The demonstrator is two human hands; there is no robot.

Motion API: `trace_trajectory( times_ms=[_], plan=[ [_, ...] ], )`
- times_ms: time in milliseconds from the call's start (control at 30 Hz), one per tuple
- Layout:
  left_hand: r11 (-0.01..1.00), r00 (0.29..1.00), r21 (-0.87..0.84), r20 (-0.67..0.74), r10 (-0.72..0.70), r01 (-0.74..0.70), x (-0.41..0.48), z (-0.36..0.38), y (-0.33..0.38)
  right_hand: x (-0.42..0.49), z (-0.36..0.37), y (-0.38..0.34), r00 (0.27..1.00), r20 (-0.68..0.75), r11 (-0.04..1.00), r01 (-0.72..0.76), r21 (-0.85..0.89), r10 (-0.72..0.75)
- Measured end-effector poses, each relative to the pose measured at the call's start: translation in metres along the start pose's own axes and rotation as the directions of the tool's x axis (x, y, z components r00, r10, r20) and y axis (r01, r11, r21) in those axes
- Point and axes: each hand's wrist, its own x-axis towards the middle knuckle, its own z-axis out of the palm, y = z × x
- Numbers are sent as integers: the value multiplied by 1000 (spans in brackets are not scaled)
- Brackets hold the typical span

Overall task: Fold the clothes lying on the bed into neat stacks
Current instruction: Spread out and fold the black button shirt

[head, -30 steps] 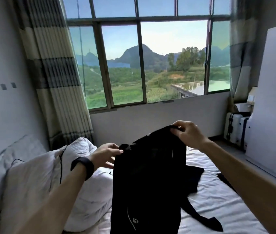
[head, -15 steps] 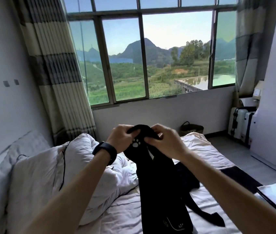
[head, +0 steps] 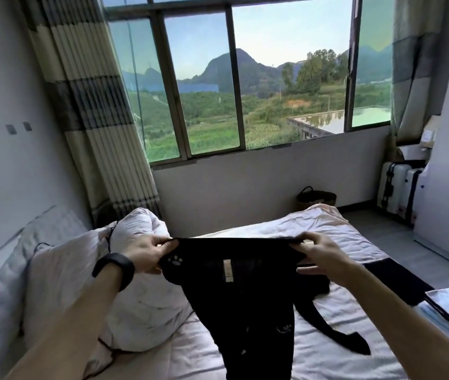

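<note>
Taut garment [head: 240,292] pinched between left hand [head: 146,253], right hand [head: 316,256].

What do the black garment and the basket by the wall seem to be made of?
The black garment looks like soft, matte knit fabric; it hangs limp in folds. The basket is likely woven straw or rattan: brown, coarse-looking, but too small to be sure.

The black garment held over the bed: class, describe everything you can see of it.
The black garment is soft dark fabric, stretched wide at its top edge between the left hand and right hand, which pinch its ends. A white paw print sits near the left hand, a pale label midway. The rest hangs over the bed.
</note>
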Motion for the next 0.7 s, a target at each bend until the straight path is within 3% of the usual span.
trace_trajectory(
  times_ms=[67,133,200,233,267,300,367,433,500,567,633,700],
  plan=[
    [984,995,-147,10,-96,97,-5,11,-29,1,0,0,995,83,992,-69,108,60],
    [848,986,-504,40,-163,161,-12,27,-50,0,5,3,980,144,960,-166,226,135],
    [498,953,-812,254,-165,303,-20,42,-66,1,11,10,968,146,912,-242,331,204],
    [302,917,-866,381,-117,398,-25,49,-72,1,13,14,968,112,893,-251,374,225],
    [193,892,-870,446,-81,453,-28,55,-79,4,14,19,969,63,883,-243,401,238],
    [152,887,-874,458,-66,463,-30,59,-86,6,14,25,969,19,883,-232,407,246],
    [274,916,-874,377,-138,401,-31,67,-96,7,17,35,969,-13,897,-221,383,245],
    [502,914,-763,344,-217,407,-32,73,-100,5,23,42,980,-2,941,-189,279,197],
    [812,925,-470,313,-213,346,-34,74,-98,0,28,48,995,30,995,-97,-36,98],
    [979,954,-123,270,-127,165,-34,73,-96,-3,35,54,997,81,868,25,-496,18],
    [970,959,242,273,-75,7,-29,76,-98,0,40,62,996,51,653,90,-752,-78],
    [846,981,532,185,-63,-46,-26,77,-93,0,43,66,981,7,522,111,-846,-196]
  ],
)
